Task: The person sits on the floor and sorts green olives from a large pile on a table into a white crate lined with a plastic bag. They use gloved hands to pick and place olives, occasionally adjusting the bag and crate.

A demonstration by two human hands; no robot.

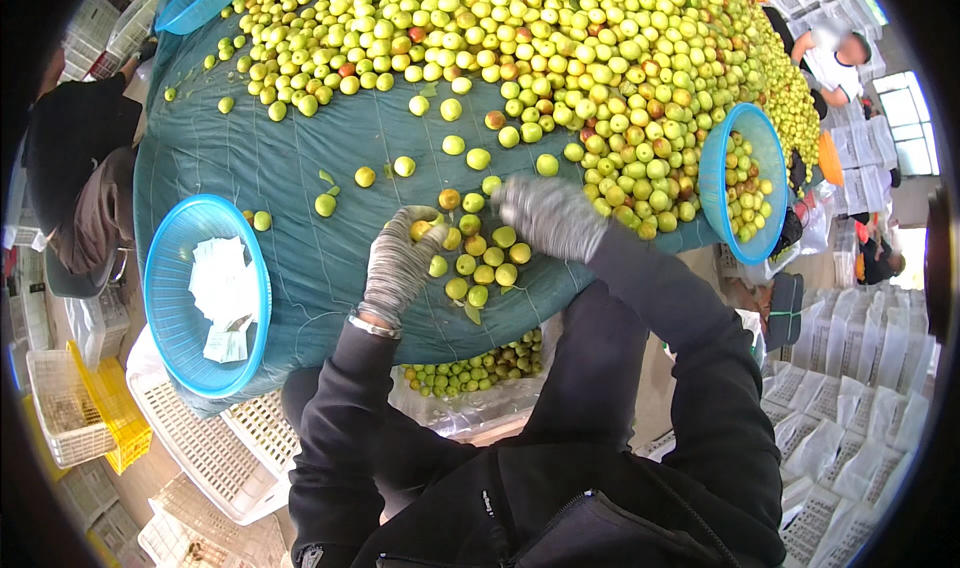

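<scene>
My left hand [401, 264], in a grey striped knit glove, has its fingers around a yellow-green jujube [421, 230]. Blurred by motion, my right hand [553, 219] wears the same kind of glove and is over the cloth to the right; whether it grips anything I cannot tell. Between and below the hands lies a loose group of jujubes [484, 256], some green and some tinged brown. They rest on a dark green cloth [322, 155] spread over the work surface. Beyond my hands spreads a large heap of jujubes [540, 35], mostly green with a few reddish ones.
A blue plastic basket [154, 298] with white paper slips stands at the left edge; another blue basket [780, 185] at the right holds jujubes. Below the cloth's front edge is a lined container of jujubes [472, 373]. White crates [202, 440] stand lower left. People sit at both sides.
</scene>
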